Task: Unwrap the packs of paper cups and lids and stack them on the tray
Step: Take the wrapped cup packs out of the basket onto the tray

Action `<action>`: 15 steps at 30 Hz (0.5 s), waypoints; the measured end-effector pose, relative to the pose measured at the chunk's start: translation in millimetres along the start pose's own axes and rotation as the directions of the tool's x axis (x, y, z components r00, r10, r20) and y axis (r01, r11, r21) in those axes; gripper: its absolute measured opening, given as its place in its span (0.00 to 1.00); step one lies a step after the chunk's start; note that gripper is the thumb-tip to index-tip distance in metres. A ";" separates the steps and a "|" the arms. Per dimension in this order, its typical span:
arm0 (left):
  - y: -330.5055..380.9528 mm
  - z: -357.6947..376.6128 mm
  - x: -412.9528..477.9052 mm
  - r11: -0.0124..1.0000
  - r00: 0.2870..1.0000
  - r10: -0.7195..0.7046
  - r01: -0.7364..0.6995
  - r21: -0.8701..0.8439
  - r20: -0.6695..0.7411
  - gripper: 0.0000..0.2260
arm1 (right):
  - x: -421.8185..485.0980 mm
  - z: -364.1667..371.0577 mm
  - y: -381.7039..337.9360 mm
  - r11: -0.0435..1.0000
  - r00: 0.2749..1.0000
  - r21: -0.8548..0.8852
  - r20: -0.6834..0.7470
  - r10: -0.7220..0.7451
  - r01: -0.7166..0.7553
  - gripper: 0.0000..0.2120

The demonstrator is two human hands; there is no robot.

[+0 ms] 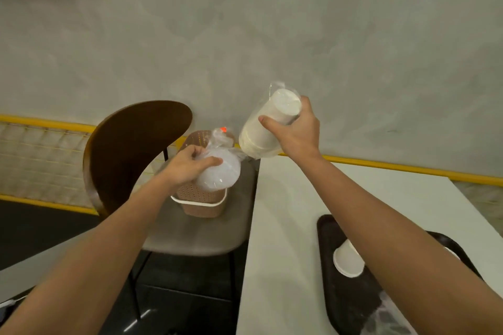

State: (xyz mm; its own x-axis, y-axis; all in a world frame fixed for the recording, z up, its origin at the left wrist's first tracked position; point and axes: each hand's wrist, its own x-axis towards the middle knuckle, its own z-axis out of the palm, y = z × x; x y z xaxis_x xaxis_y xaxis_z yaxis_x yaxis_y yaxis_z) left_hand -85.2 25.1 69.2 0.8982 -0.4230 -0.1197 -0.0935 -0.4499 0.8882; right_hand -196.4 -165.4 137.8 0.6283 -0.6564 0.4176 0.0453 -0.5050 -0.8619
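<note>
The wrapped pack of paper cups (pixel 268 128) is tilted in the air above the far edge of the bench (pixel 285 226), our right hand (pixel 295 130) curled round its upper end; our left hand (pixel 190 163) grips the bagged pack of lids (pixel 219 175) at the mouth of the perforated basket (pixel 202 205), which stands on the chair (pixel 130 149) seat; nearer us the dark tray (pixel 343 304) lies on the bench, carrying a bare paper cup (pixel 348 261) and some crumpled clear wrap (pixel 389 318).
</note>
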 end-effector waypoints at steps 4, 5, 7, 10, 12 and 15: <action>-8.0 29.9 -41.8 0.991 0.998 -0.063 0.061 -0.120 -0.018 0.30 | -32.6 -46.2 4.3 0.999 0.999 -0.030 0.032 -0.021 0.022 0.31; -10.1 39.1 -53.4 0.987 0.997 -0.075 0.072 -0.143 -0.013 0.30 | -40.6 -57.8 6.4 0.999 0.999 -0.043 0.041 -0.025 0.027 0.31; -13.0 58.2 -76.3 0.975 0.996 -0.094 0.092 -0.202 -0.001 0.29 | -56.4 -80.4 11.5 0.997 0.998 -0.067 0.063 -0.027 0.031 0.31; -12.3 85.5 -107.0 0.952 0.994 -0.100 0.106 -0.287 0.037 0.28 | -77.6 -111.5 18.0 0.995 0.997 -0.093 0.072 -0.022 0.028 0.31; -9.3 101.9 -125.3 0.945 0.995 -0.086 0.098 -0.312 0.050 0.25 | -88.8 -132.0 18.8 0.994 0.998 -0.105 0.063 -0.016 0.023 0.30; 1.9 124.7 -146.3 0.932 0.995 -0.052 0.079 -0.354 0.086 0.23 | -99.7 -164.3 17.0 0.993 1.000 -0.117 0.019 -0.018 0.020 0.30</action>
State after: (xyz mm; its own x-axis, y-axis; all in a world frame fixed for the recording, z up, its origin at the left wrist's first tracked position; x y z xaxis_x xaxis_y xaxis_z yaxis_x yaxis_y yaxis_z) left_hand -270.4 -12.0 33.1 0.8616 -0.4651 -0.2032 0.1360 -0.1743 0.9753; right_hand -385.9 -200.6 128.7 0.6421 -0.6364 0.4275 -0.0335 -0.5805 -0.8136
